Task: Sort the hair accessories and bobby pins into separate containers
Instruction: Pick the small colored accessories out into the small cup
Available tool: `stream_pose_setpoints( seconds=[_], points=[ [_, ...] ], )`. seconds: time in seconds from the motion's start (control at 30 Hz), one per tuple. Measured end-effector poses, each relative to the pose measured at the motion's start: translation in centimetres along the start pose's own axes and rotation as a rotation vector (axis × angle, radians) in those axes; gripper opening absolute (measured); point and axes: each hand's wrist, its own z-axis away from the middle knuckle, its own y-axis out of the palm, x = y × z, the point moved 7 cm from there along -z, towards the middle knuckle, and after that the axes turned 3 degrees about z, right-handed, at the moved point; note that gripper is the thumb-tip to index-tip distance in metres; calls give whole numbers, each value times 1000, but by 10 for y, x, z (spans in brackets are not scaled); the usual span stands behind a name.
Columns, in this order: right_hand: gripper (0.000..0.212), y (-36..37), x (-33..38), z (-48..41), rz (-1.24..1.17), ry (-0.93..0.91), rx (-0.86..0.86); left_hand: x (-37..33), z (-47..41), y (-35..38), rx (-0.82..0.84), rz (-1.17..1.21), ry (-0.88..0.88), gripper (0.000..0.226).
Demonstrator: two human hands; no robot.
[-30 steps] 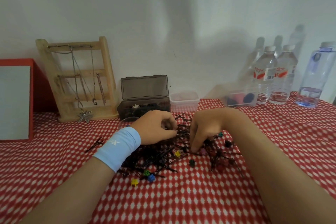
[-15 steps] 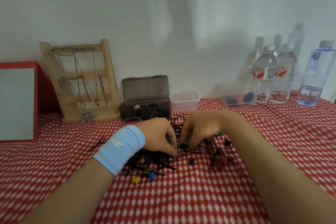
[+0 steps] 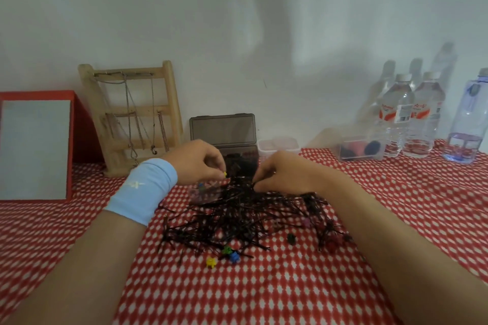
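While the left hand (image 3: 196, 163) pinches a tiny yellow clip (image 3: 225, 173), the right hand (image 3: 285, 174) curls onto the bobby pins (image 3: 237, 216), its grip unclear.

white X-like mark on blue wristband (image 3: 142, 190), bottle labels (image 3: 396, 113) too blurred to read

Left hand (image 3: 196, 163): pinches a small yellow clip (image 3: 225, 173).
Right hand (image 3: 284, 174): fingers curled into far edge of bobby pin pile (image 3: 237, 219).
Dark box (image 3: 224, 130): open, far behind hands.
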Motion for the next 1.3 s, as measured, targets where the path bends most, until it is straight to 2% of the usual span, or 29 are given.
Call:
stream_pose_setpoints(
  seconds=[0.17,0.43,0.6,0.7,0.87,0.97,1.13,1.3],
  points=[
    [14,1,46,-46,82,-73,-110,42,2,-6,-53,-51,-101,9],
    [23,21,55,-86,99,-98,-84,61,2,-3,-47,14,-128,28],
    [11,22,49,-67,82,-95,-59,46,6,-7,-72,67,-86,11],
    [7,22,57,-46,103,-124,14,23,13,3,28,31,-53,6],
    [3,46,71,-8,134,-115,313,1,44,29,269,32,-30,4],
    [17,64,78,9,165,-73,436,-4,68,41,397,61,-56,8],
    [23,73,86,17,227,-68,446,-15,86,56,503,-7,-27,20],
    [11,66,86,14,253,-77,410,-23,86,56,494,-67,23,21]
  ],
)
